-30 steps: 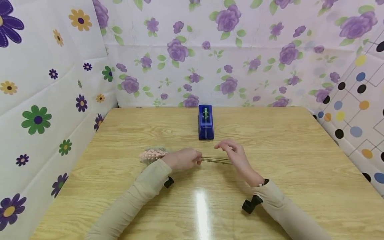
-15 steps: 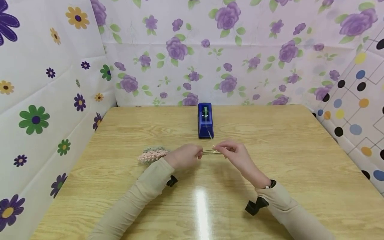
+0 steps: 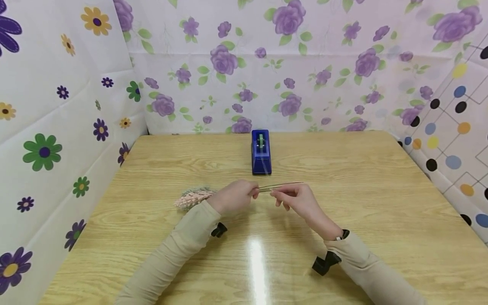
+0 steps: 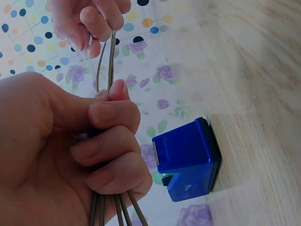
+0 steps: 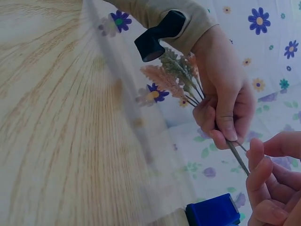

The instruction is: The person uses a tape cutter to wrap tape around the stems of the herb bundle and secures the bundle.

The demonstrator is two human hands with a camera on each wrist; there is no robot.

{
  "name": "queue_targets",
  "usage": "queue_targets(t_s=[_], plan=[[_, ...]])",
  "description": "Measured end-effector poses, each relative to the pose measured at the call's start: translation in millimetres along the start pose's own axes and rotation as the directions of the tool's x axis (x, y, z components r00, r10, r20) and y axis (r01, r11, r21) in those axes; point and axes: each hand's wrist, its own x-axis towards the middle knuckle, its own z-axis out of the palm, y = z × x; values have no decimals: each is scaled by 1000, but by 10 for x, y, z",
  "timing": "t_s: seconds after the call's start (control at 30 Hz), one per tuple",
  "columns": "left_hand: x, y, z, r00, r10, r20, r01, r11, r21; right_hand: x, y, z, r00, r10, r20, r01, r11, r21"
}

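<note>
My left hand point(image 3: 237, 196) grips a bundle of thin green stems point(image 4: 112, 61) in curled fingers. Fluffy pink and grey-green flower heads point(image 5: 175, 77) stick out on its far side; in the head view they lie left of the wrist. Close to the free stem ends is my right hand point(image 3: 299, 201), thumb and forefinger pinched together. A faint see-through strip, seemingly clear tape point(image 4: 91, 47), shows at those fingertips. One stem passes behind the right hand. Beyond both hands stands a blue tape dispenser point(image 3: 261, 163) with a green-cored roll in it.
The wooden table point(image 3: 343, 169) carries all of this. Flower-printed cloth point(image 3: 228, 63) rises at the back and left, dotted cloth point(image 3: 453, 161) at the right. A black wrist camera point(image 3: 325, 262) sits below the right wrist.
My right hand's raised, parted fingers have come together in a pinch beside the stems. The stems tilt up slightly at their free ends. The left hand keeps its grip.
</note>
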Motion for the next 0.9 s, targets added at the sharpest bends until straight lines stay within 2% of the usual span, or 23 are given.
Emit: queue_targets(t_s=[0.3, 0.53, 0.77, 0.9], plan=[[-57, 41, -26, 1000, -1, 31, 1, 1000, 13, -4, 22, 19, 999, -25, -23, 25, 1000, 1], [-63, 66, -51, 1000, 1, 4, -1, 1000, 11, -4, 16, 17, 999, -28, -30, 27, 999, -18], [-75, 48, -36, 1000, -20, 18, 19, 1000, 24, -15, 1, 23, 997, -55, -57, 55, 998, -2], [-94, 52, -27, 1000, 4, 20, -5, 998, 57, -20, -2, 21, 996, -51, -72, 52, 999, 13]])
